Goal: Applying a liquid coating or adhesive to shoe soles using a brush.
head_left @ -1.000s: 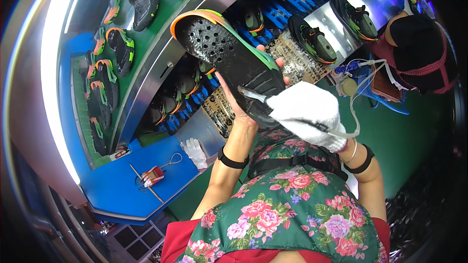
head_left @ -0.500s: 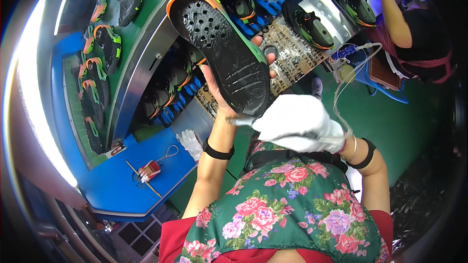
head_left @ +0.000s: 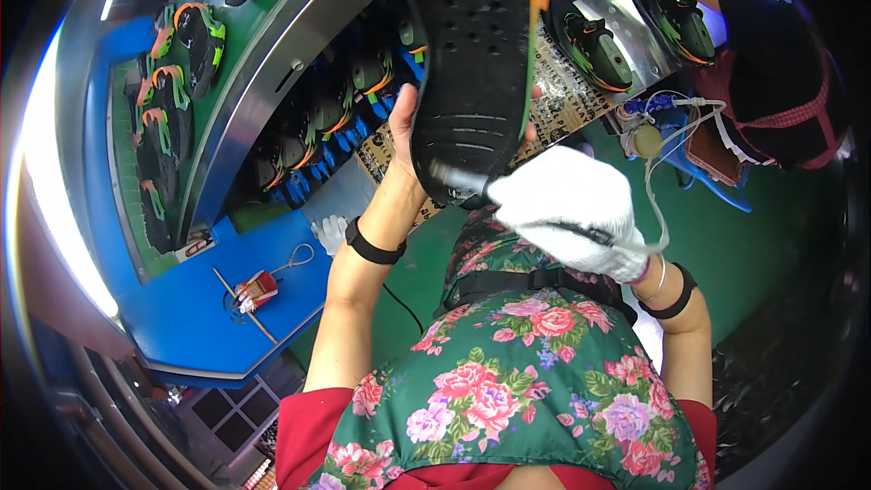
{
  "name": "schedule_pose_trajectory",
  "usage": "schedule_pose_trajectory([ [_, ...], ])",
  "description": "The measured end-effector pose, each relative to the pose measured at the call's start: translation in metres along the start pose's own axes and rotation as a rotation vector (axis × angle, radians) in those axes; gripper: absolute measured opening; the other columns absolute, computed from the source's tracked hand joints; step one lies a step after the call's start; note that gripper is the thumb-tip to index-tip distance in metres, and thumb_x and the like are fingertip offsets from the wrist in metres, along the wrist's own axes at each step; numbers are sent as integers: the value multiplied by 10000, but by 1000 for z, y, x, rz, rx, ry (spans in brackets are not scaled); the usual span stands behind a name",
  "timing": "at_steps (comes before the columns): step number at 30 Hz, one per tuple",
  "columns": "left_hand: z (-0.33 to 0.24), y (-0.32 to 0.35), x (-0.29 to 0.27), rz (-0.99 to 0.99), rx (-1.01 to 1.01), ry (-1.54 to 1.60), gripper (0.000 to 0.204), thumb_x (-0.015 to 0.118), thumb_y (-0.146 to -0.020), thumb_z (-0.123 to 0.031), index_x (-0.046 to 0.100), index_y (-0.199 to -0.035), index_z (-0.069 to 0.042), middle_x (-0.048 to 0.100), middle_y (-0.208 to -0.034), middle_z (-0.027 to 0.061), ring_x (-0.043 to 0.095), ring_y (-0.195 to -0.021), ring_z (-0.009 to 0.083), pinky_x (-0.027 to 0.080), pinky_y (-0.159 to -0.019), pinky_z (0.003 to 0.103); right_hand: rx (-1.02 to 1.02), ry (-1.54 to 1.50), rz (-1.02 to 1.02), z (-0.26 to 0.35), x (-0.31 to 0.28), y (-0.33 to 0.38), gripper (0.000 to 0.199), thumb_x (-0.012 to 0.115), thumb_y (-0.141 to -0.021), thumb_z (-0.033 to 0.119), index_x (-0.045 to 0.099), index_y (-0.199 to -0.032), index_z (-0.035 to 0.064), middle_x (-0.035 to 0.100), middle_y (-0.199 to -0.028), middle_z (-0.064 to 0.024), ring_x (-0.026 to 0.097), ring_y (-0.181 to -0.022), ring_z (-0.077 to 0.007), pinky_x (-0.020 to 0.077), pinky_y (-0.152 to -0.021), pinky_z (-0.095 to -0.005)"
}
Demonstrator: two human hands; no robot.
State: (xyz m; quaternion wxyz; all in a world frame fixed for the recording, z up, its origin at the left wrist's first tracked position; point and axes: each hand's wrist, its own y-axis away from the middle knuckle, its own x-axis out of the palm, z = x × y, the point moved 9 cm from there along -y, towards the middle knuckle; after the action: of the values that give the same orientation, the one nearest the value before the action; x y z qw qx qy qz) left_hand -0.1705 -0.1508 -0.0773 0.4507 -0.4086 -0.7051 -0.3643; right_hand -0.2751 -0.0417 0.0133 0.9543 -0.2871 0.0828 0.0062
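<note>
My bare left hand [head_left: 405, 138] holds a shoe sole [head_left: 472, 73] from beneath, thumb along its left edge and fingertips showing past the right edge. The sole's upward face is black, with small holes toward the far end, ridges toward the near end and an orange and green rim. A white knitted glove covers my right hand [head_left: 567, 209], which is closed on a brush [head_left: 460, 180]. The brush's blurred tip lies over the sole's near end. A thin pale tube [head_left: 665, 204] runs from beside the glove toward the right.
Several soles rest on a green conveyor [head_left: 231, 45] behind a metal rail at left. Shoe uppers [head_left: 594, 50] stand along a rack ahead. A blue table [head_left: 200, 308] at lower left bears a small red container [head_left: 257, 290] and a white glove [head_left: 331, 234]. Another person [head_left: 771, 63] is at right.
The sole has moved away from me and to the right, turning more upright in view. My right hand has shifted slightly up, bringing the brush over the sole's near end.
</note>
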Motion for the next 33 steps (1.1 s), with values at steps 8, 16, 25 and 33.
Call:
schedule_pose_trajectory([
  [8, -5, -2, -17, -117, -158, -197, 1020, 683, -884, -613, 345, -1652, -33, 417, -1576, 373, 627, -1246, 523, 530, -1048, 633, -91, 4, 128, 18, 29, 8, 293, 837, -850, 83, 792, -1139, 92, 796, -1113, -91, 761, -947, -269, 630, -789, -371],
  [16, -15, -2, -14, -179, -189, 53, 523, 631, -1000, -308, 658, -1372, 58, 739, -1272, 244, 767, -1087, 350, 612, -1018, 473, -76, 159, 170, 15, 18, 5, 298, 809, -847, 34, 788, -1143, 39, 790, -1163, -139, 767, -1034, -305, 620, -908, -412],
  [25, -15, -9, -35, -265, -105, 25, 673, 619, -967, -458, 592, -1454, 5, 640, -1398, 270, 716, -1152, 423, 591, -1013, 530, 64, 38, -90, 1, -7, -8, 249, 882, -757, 4, 821, -976, 105, 810, -991, -96, 770, -897, -274, 608, -795, -370],
  [33, -3, -32, -33, -85, -122, 65, 1011, 576, -903, -717, 379, -1650, -65, 453, -1557, 383, 649, -1188, 541, 561, -1006, 612, 274, -72, -172, -31, -9, 3, 204, 845, -830, 19, 833, -1025, 77, 815, -1041, -110, 772, -943, -237, 614, -824, -346],
])
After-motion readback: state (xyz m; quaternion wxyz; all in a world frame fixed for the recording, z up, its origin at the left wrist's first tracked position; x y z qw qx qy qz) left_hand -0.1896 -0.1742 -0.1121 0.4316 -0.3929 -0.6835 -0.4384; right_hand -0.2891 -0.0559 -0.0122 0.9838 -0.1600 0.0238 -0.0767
